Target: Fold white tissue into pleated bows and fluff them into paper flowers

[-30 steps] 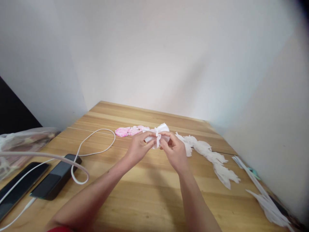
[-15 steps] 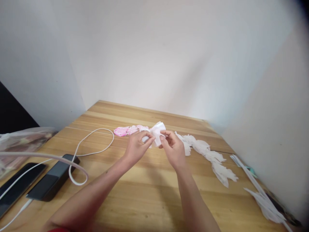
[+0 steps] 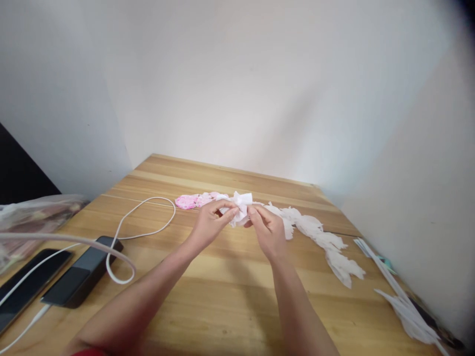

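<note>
Over the middle of the wooden table (image 3: pixel 230 296), both my hands pinch a small white tissue paper piece (image 3: pixel 239 203) tied like a bow. My left hand (image 3: pixel 211 225) grips its left side with thumb and fingers closed. My right hand (image 3: pixel 267 228) pinches its right side, fingers curled. Just behind my left hand lies a pink patterned tissue piece (image 3: pixel 193 200).
A row of white cut tissue pieces (image 3: pixel 322 242) stretches right from my hands. White paper strips (image 3: pixel 404 301) lie by the right wall. On the left are a white cable (image 3: pixel 144 217), a black power bank (image 3: pixel 79 279), a phone (image 3: pixel 29 289) and a plastic bag (image 3: pixel 33 217).
The white tissue piece has been squeezed smaller between my fingers and sits slightly lower. My hands have drawn closer together; the view shifted a little.
</note>
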A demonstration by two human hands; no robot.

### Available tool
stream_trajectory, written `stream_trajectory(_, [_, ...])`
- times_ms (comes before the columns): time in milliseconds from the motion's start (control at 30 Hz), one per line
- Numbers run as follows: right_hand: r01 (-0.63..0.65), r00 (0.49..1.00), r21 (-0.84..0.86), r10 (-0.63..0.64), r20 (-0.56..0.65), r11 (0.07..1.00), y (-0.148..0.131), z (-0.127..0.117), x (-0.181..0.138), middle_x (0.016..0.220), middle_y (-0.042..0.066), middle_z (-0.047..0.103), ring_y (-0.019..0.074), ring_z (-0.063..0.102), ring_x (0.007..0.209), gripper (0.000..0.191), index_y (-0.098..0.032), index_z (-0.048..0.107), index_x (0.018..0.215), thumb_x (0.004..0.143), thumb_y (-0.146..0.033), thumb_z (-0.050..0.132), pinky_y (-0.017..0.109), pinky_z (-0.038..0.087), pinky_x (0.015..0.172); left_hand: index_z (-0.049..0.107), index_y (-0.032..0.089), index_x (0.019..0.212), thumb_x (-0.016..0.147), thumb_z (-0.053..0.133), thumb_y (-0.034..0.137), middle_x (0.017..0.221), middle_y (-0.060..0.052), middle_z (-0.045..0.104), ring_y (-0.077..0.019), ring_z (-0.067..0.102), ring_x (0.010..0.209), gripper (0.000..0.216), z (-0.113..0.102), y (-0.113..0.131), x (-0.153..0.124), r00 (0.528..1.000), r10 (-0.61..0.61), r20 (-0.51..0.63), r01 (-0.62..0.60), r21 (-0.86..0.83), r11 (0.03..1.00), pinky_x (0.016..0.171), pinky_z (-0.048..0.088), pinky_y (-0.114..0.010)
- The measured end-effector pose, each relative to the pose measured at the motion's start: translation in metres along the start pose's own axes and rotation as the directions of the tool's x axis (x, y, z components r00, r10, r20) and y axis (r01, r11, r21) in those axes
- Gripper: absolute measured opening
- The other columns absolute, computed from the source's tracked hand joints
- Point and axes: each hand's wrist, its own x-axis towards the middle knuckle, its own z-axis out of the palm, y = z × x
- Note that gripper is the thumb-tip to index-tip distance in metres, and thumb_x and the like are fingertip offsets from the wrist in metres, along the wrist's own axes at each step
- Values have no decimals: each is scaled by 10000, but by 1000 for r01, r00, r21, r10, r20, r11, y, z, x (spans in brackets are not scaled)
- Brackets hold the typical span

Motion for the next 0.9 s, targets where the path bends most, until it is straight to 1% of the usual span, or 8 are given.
stream_trajectory(133, [54,998,-45,-53,21,998,3,1,-1,822,23,673,141,613,694,258,-203,708,869,917,-326,486,241,490,617,674,152,753,760,675,332,729,-10,643,-116,538,667,181,0,2,3,993,-111,34,115,-157,981,634,406,-225])
stream_trajectory(233, [92,996,-66,-92,1,994,8,4,-1,893,33,692,158,629,778,200,-213,707,917,896,-301,529,247,511,647,632,148,704,736,697,341,703,5,605,-108,530,669,206,-1,6,4,986,-150,74,163,-251,954,657,418,-225])
stream_trajectory(300, [124,992,-103,-127,-22,987,9,6,-2,906,34,699,160,633,801,174,-214,703,915,890,-281,544,247,511,656,622,147,708,734,701,356,712,5,599,-108,538,686,225,-1,8,4,981,-160,109,184,-275,944,676,426,-227])
stream_trajectory(400, [171,983,-158,-179,-36,972,9,6,-2,912,33,704,158,637,820,151,-214,698,904,890,-252,552,243,503,662,618,145,733,743,695,373,740,-1,604,-115,552,717,241,-2,8,3,978,-151,143,186,-271,945,707,435,-237])
stream_trajectory(500, [214,974,-200,-224,-28,956,9,6,-2,928,40,703,160,641,840,148,-211,690,924,896,-235,546,249,507,686,610,147,746,762,675,371,749,-4,603,-120,555,730,234,-2,6,3,980,-135,146,167,-236,957,723,435,-244])
stream_trajectory(767, [322,944,-350,-327,45,880,12,7,-1,904,47,690,172,638,842,152,-207,675,924,907,-187,525,284,475,730,568,151,675,809,582,378,657,14,549,-111,511,650,264,-2,3,5,985,-127,116,143,-140,980,653,406,-234])
stream_trajectory(833, [335,940,-350,-338,52,875,13,7,-1,922,49,694,174,641,856,156,-211,677,931,910,-191,523,286,479,738,557,152,664,832,548,376,647,14,542,-111,509,645,280,-2,2,5,986,-128,106,142,-133,981,647,404,-233])
stream_trajectory(900, [317,947,-318,-317,53,894,14,6,-1,942,45,699,172,645,868,151,-216,678,934,909,-200,529,282,488,738,548,154,666,833,539,349,645,19,534,-109,506,638,257,-2,1,4,989,-117,93,128,-124,984,637,399,-228])
